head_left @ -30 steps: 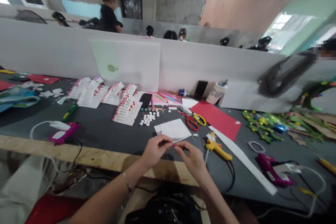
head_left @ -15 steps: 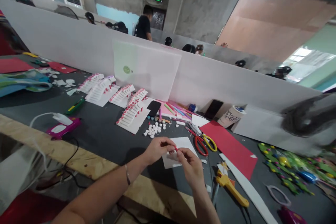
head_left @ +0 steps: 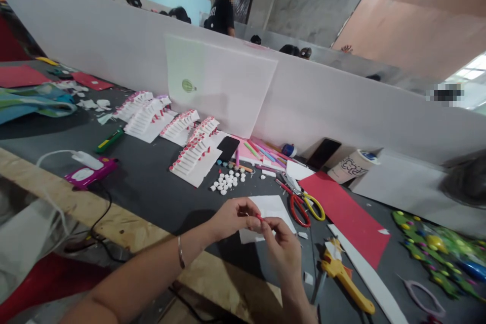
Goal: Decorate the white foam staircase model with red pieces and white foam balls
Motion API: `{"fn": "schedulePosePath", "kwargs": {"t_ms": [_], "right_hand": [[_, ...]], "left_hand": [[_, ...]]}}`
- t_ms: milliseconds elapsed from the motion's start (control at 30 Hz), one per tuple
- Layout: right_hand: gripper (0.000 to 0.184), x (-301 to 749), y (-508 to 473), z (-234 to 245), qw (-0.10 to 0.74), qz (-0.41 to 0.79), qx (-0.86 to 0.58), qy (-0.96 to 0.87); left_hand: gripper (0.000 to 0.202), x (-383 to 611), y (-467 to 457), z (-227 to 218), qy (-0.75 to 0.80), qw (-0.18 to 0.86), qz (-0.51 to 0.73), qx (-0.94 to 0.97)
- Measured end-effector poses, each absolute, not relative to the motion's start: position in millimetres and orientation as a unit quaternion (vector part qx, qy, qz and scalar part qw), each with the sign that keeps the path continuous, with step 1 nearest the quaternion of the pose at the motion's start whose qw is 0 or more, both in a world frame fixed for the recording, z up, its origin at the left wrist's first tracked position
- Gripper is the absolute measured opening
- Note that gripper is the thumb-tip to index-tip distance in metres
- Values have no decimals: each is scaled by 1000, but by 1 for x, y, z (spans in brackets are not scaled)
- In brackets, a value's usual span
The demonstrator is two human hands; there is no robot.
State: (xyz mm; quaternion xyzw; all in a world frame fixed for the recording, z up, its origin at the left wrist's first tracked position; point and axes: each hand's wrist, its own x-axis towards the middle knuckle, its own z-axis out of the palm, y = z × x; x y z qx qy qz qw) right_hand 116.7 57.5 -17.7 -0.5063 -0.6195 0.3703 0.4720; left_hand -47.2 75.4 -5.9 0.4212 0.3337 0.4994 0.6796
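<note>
My left hand (head_left: 236, 220) and my right hand (head_left: 284, 248) meet fingertip to fingertip, both pinching a small red piece (head_left: 259, 216). It is mostly covered by the fingers, so I cannot tell its exact kind. Beneath the hands lies a white sheet (head_left: 279, 208) on the dark tabletop. Just beyond it is a cluster of small white round pieces (head_left: 228, 181). To the left stands a white stepped paper model (head_left: 190, 161) with red dots and small red posts, with several similar models behind it. A bracelet circles my left wrist.
Right of the hands lie red-handled scissors (head_left: 299, 211), yellow-handled scissors (head_left: 315, 206) and a yellow glue gun (head_left: 348, 279). Red card (head_left: 349, 212), a paper cup (head_left: 351, 167) and a phone (head_left: 323, 153) are farther back. A green cutter (head_left: 110, 140) lies left. A white partition (head_left: 315, 96) closes off the back.
My fingertips have closed more tightly together over the red piece, and less of it shows. The camera view has tilted down and shifted slightly; the things on the table keep their places.
</note>
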Motion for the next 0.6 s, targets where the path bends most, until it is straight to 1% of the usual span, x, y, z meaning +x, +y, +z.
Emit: {"fn": "schedulePosePath", "kwargs": {"t_ms": [133, 233, 300, 467, 600], "right_hand": [[22, 118, 53, -19, 468, 272, -516, -664], [19, 118, 51, -18, 466, 245, -522, -671], [21, 117, 51, -15, 472, 268, -516, -663], [31, 117, 52, -11, 474, 392, -495, -614], [36, 121, 54, -11, 446, 469, -470, -600]], "left_hand": [[34, -44, 75, -8, 351, 660, 514, 421], [32, -44, 75, -8, 355, 658, 512, 423], [31, -44, 75, -6, 357, 655, 509, 429], [32, -46, 75, -3, 359, 651, 498, 446], [23, -48, 75, -3, 392, 582, 506, 502]]}}
